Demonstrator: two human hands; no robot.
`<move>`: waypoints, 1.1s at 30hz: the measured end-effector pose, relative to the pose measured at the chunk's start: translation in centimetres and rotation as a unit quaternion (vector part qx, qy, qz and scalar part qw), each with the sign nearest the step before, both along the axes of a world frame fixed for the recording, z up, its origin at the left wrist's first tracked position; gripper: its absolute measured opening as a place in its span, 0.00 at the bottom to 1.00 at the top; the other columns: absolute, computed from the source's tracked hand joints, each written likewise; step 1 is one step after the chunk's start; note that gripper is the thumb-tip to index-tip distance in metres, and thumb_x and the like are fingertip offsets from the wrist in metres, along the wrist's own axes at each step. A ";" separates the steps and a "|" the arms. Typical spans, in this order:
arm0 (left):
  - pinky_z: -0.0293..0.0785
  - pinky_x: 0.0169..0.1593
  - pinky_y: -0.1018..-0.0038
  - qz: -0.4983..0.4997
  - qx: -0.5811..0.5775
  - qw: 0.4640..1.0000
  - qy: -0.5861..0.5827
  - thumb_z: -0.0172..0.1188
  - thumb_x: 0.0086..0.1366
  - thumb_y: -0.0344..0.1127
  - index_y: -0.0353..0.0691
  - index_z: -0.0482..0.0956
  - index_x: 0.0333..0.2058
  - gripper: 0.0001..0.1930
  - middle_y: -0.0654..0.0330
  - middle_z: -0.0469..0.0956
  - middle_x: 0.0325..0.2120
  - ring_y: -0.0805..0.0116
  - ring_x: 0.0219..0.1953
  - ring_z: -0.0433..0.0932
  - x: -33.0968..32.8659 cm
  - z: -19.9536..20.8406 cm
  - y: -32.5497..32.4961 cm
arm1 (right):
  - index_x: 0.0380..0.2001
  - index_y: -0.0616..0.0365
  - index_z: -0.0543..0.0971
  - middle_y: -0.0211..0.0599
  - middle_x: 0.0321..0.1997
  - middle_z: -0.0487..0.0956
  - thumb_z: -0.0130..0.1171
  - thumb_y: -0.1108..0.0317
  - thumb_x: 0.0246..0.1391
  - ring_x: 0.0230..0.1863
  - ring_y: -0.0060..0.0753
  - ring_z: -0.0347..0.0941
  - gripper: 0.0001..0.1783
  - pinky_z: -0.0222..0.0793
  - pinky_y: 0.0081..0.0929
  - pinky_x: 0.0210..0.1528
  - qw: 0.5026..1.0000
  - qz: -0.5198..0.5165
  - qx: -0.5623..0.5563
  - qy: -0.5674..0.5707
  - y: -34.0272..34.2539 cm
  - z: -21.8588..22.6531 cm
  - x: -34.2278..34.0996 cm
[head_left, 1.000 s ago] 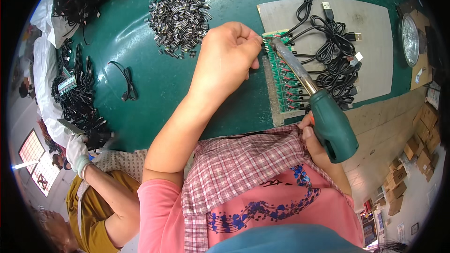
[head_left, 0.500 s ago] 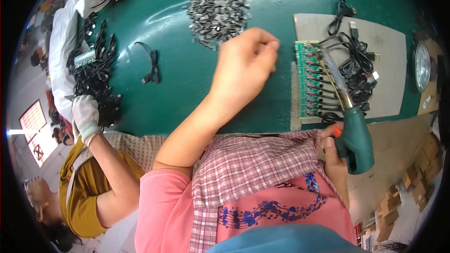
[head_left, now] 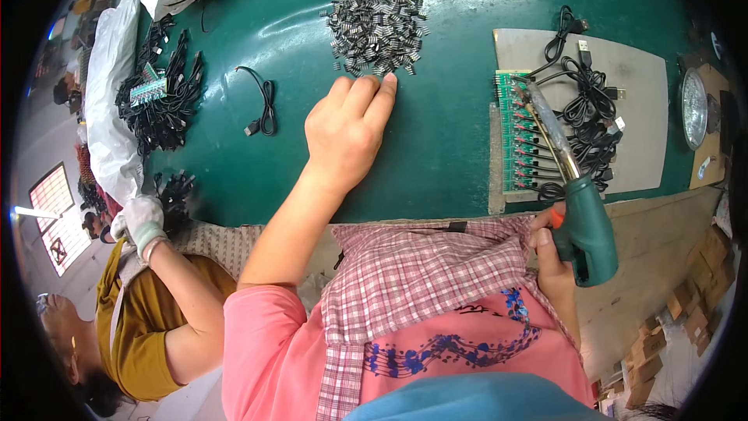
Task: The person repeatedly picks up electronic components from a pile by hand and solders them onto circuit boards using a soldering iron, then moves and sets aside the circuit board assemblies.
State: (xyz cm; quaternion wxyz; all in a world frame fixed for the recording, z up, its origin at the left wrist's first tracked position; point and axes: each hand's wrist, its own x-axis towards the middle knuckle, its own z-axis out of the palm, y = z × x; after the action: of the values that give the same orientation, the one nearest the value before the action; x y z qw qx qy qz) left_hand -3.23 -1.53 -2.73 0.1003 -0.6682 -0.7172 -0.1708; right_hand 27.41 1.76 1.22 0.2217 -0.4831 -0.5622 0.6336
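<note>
Green, pistol-shaped and metal-tipped, the soldering gun (head_left: 592,232) is gripped in your right hand (head_left: 554,267), its tip at the green circuit-board strip (head_left: 509,136) on a grey board (head_left: 640,113). Your left hand (head_left: 344,132), fingers close together, reaches the heap of small black-and-silver connectors (head_left: 375,25); whether it pinches one, I cannot tell.

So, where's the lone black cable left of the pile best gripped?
Probably pinch the cable across its folded middle, from above and the right: the strands lie flat and bunched there, while the plug and thin tail both stick out leftward.
</note>
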 end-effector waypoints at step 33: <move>0.64 0.25 0.85 0.041 -0.327 0.659 -0.676 0.54 0.60 0.27 0.34 0.74 0.34 0.04 0.66 0.75 0.21 0.85 0.20 0.67 6.7 5.2 3.6 | 0.40 0.61 0.77 0.35 0.36 0.78 0.57 0.78 0.52 0.35 0.28 0.74 0.11 0.70 0.25 0.39 1.000 0.000 0.007 0.000 2.0 0.6 -3.1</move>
State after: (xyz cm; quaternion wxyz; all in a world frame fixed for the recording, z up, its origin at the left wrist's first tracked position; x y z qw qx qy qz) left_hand 3.51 2.03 2.52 -0.6304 -0.3279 -0.6236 -0.3258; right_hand 24.29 3.75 1.85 0.2253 -0.4811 -0.5669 0.6297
